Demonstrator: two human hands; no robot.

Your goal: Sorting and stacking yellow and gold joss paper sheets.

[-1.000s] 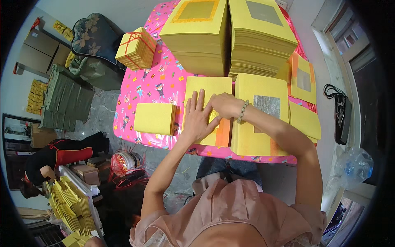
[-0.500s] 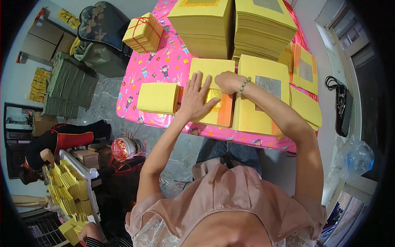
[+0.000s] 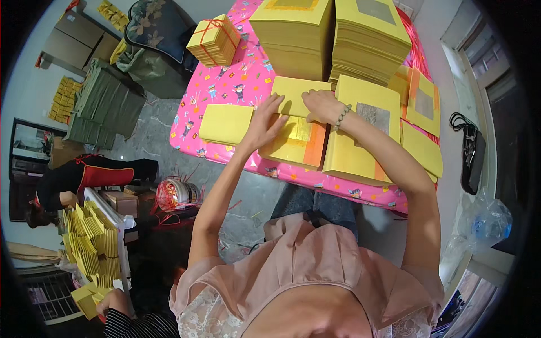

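Note:
In front of me lies a stack of yellow paper [image 3: 290, 154] with a gold patch and an orange strip. A plain yellow flap [image 3: 293, 90] covers its far half, with its near edge raised over the gold patch. My left hand [image 3: 262, 125] rests along the stack's left side, fingers stretched and thumb apart, touching the flap's left end. On the flap's right part, my right hand [image 3: 323, 106] presses with bent fingers held together; a green bead bracelet [image 3: 343, 116] circles that wrist. Left of my left hand sits a folded yellow paper bundle [image 3: 225, 124].
Tall yellow paper stacks [image 3: 290, 39] stand at the back of the pink patterned table cover [image 3: 194, 121]. To the right is a wider yellow stack [image 3: 352, 155] with a silver patch. A red-tied bundle [image 3: 214, 42] sits far left. Another person [image 3: 62, 186] bends over yellow papers at left.
The far part of the top paper now shows as a flap lifted over the gold patch. My right hand has gone from a fist to bent fingers on it; the view has shifted slightly.

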